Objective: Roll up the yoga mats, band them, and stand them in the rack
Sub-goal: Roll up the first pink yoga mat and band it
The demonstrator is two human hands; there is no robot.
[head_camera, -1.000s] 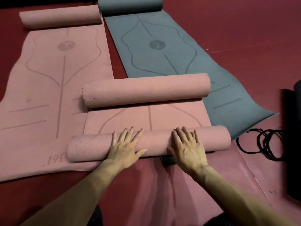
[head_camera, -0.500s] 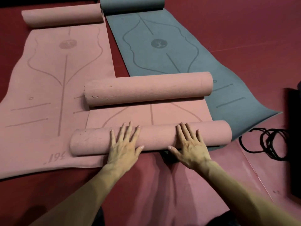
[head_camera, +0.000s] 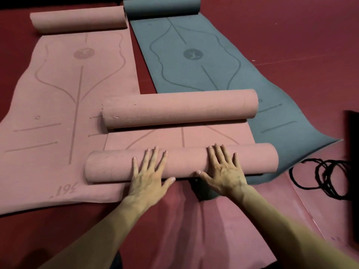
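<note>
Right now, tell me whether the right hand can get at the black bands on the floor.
Probably yes. The black bands lie in the open just right of the pink roll, with nothing in the way from the right hand; it would only have to leave the roll.

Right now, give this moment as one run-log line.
step: roll-up | left hand: flat on near pink roll | right hand: flat on same roll | black bands: on floor at right, unused

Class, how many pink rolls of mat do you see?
3: near roll under left hand and right hand; middle roll just beyond; far roll at top left. None seems hidden.
</note>
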